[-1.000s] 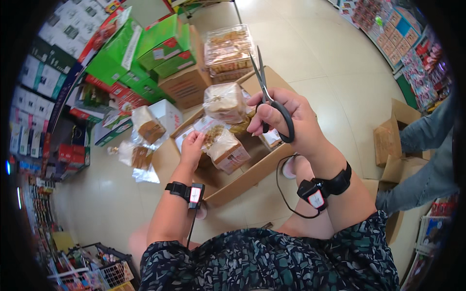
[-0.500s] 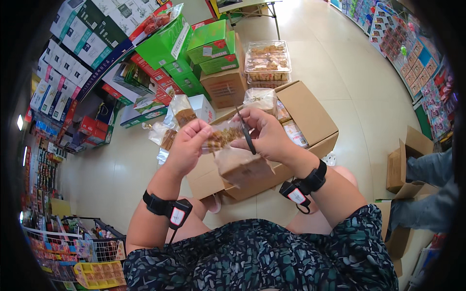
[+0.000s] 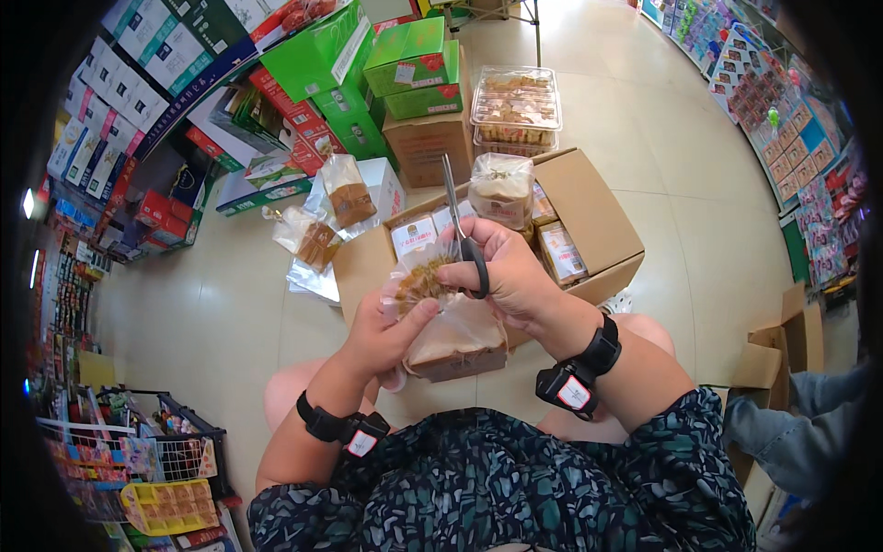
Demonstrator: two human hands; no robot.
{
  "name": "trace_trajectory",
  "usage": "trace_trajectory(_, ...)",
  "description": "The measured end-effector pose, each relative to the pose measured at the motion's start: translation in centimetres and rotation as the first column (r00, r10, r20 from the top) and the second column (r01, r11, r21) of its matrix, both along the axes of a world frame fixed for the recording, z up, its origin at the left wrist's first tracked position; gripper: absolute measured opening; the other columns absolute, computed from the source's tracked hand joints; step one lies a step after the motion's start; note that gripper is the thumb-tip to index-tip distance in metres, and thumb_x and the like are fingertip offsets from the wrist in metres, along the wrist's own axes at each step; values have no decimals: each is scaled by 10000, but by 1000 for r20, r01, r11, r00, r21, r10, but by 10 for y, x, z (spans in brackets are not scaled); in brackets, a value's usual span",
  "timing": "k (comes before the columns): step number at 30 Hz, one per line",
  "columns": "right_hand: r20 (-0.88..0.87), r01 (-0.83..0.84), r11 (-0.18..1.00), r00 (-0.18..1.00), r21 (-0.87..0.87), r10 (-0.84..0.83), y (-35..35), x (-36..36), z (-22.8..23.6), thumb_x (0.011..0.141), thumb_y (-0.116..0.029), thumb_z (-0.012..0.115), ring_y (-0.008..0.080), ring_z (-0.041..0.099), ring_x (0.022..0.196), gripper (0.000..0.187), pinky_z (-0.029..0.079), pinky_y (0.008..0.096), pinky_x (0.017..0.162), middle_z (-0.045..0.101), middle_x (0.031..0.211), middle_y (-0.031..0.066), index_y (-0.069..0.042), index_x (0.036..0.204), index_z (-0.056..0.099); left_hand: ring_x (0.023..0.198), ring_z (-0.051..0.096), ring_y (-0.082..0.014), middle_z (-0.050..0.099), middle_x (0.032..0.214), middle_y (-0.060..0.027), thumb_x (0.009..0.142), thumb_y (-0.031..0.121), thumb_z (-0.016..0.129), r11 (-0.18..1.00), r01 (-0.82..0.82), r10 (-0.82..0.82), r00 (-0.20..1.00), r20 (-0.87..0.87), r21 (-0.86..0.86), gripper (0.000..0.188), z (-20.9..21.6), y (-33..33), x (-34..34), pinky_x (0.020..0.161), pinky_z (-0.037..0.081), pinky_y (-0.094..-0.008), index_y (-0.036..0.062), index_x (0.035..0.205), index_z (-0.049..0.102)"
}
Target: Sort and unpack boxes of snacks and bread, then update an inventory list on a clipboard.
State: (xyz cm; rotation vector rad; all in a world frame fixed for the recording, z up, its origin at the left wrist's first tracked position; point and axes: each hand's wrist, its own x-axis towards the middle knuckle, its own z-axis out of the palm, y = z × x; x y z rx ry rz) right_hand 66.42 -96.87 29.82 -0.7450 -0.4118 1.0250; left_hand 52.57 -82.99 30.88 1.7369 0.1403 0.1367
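Observation:
Scissors (image 3: 475,255) with black handles hang in my right hand (image 3: 515,276), their metal blades pointing up and away from me. The thumb and fingers of that hand also touch the gathered, frilled top of a clear plastic bag with gold print. My left hand (image 3: 391,336) grips the same bag (image 3: 457,331) just below the frill, thumb on top. Inside sits a brown block that looks like bread or cake. Under and beyond my hands stands an open cardboard box (image 3: 589,207) with white printed packs in it. A similar wrapped bag (image 3: 502,189) rests on its far side.
Two more bagged brown blocks (image 3: 349,202) lie left of the box on silvery packaging. Clear plastic trays (image 3: 517,101) of food and green cartons (image 3: 409,64) are stacked beyond. At right, a person's legs (image 3: 800,414) are beside an open carton (image 3: 782,345). Shelves line both sides.
The bag has come lower and closer to me, its frilled top now spread toward the upper left. My left hand has moved down with it. The scissors now show their blades more fully.

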Motion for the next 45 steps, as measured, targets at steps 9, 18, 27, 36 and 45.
trace_trajectory(9,417,-114,987,896,-110,150,-13,-6,26,760,-154,753,45,559,652,311,444,199,594,618,738,8,-13,982,586,913,584,-117,621,1035,-81,956,126,475,911,-269,328,933,150,-314,267,-4,26,-9,802,480,-256,-61,1133,546)
trace_trajectory(18,239,-508,834,800,-216,550,-1,-24,17,817,-211,695,116,637,653,263,509,229,594,621,730,38,8,922,595,886,590,-112,631,1007,-87,961,133,470,848,-305,430,874,226,-434,258,-4,40,-15,769,488,-248,-62,1103,564)
trace_trajectory(27,212,-535,805,782,-257,587,6,-30,19,831,-193,676,107,629,611,240,492,210,556,623,684,47,13,925,597,928,593,-140,620,1049,-105,959,142,467,846,-293,419,882,216,-446,266,-4,45,-21,818,478,-272,-60,1109,555)
trace_trajectory(36,174,-519,809,801,-275,573,2,-39,21,835,-170,674,92,618,593,214,471,192,526,626,665,41,10,928,607,913,588,-129,623,1020,-92,960,134,468,873,-361,456,842,288,-327,248,-9,41,-23,806,477,-266,-58,1085,563)
trace_trajectory(45,366,-308,914,845,-265,391,2,-53,6,788,-105,725,60,612,628,266,490,190,570,633,689,28,14,992,603,825,576,-82,634,948,-61,966,144,471,825,-373,513,809,285,-425,242,-5,32,-15,723,482,-226,-46,1077,573)
